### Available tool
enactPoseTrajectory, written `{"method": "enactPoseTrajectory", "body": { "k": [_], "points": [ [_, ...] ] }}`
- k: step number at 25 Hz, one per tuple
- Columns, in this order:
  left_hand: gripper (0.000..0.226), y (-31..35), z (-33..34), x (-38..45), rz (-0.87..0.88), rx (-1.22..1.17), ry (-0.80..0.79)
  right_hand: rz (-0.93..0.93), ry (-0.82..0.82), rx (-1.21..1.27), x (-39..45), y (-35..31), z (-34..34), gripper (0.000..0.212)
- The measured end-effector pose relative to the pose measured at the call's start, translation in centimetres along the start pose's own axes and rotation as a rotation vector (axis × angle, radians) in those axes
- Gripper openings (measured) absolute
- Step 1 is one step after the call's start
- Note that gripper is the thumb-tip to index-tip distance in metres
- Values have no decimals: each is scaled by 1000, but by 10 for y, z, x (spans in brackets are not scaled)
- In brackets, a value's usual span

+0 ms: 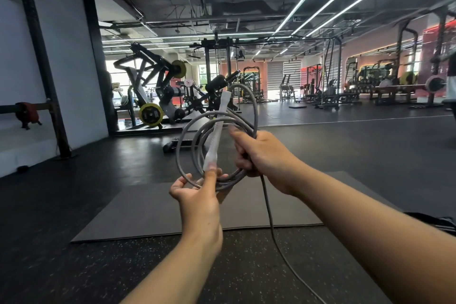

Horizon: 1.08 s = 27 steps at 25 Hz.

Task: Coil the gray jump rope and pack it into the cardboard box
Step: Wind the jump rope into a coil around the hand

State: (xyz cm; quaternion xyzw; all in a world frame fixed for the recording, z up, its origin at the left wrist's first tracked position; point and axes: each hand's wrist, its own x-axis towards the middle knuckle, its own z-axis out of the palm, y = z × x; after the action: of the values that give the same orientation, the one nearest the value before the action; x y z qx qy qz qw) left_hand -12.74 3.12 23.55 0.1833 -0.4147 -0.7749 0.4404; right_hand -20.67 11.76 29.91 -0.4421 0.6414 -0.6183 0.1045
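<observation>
The gray jump rope (183, 136) hangs in several loops in the air in front of me. My right hand (261, 153) is closed around the bundled loops at their right side. My left hand (197, 192) pinches the lower end of the rope's pale handle (218, 128), which points up across the coil. A loose tail of the rope (270, 219) drops from my right hand to the floor at the lower right. No cardboard box is in view.
A dark mat (153, 212) lies on the speckled rubber floor below my hands. Weight machines (153, 91) stand at the back left, racks and a barbell (419, 86) at the right. A white wall with black posts (56, 61) is on the left.
</observation>
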Motion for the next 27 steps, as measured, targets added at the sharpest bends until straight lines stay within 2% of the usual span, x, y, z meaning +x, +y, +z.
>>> {"method": "enactPoseTrajectory", "body": {
  "k": [2, 3, 4, 5, 8, 9, 10, 11, 13, 15, 17, 20, 23, 27],
  "points": [
    [93, 5, -16, 3, -7, 182, -160, 8, -66, -79, 1, -5, -11, 48],
    [116, 11, -22, 4, 79, 396, -207, 11, -104, -120, 2, -7, -15, 47],
    [133, 18, -26, 6, 238, 650, -225, 17, -142, -170, 3, -9, -18, 47],
    [140, 28, -26, 8, 453, 905, -229, 23, -178, -225, 4, -11, -21, 46],
    [130, 69, 0, 12, 1248, 1474, -371, 40, -262, -384, 7, -15, -23, 45],
    [123, 80, 13, 13, 1377, 1609, -449, 45, -276, -437, 9, -16, -23, 44],
    [115, 88, 27, 16, 1411, 1706, -538, 52, -277, -491, 10, -19, -23, 43],
    [102, 94, 39, 19, 1359, 1769, -644, 61, -266, -538, 11, -21, -24, 42],
    [72, 99, 54, 28, 1101, 1807, -853, 74, -248, -607, 14, -26, -30, 38],
    [50, 99, 57, 33, 898, 1756, -974, 68, -277, -620, 14, -31, -37, 28],
    [35, 100, 54, 38, 798, 1690, -1054, 110, -337, -509, 12, -32, -43, 26],
    [10, 107, 41, 47, 735, 1763, -1112, 217, -437, -357, 10, -30, -60, 35],
    [20, 113, 23, 58, 649, 1783, -1145, 305, -461, -459, 6, -26, -81, 49],
    [29, 122, 5, 65, 603, 1748, -1103, 329, -465, -558, 4, -16, -95, 42]
  ]
}}
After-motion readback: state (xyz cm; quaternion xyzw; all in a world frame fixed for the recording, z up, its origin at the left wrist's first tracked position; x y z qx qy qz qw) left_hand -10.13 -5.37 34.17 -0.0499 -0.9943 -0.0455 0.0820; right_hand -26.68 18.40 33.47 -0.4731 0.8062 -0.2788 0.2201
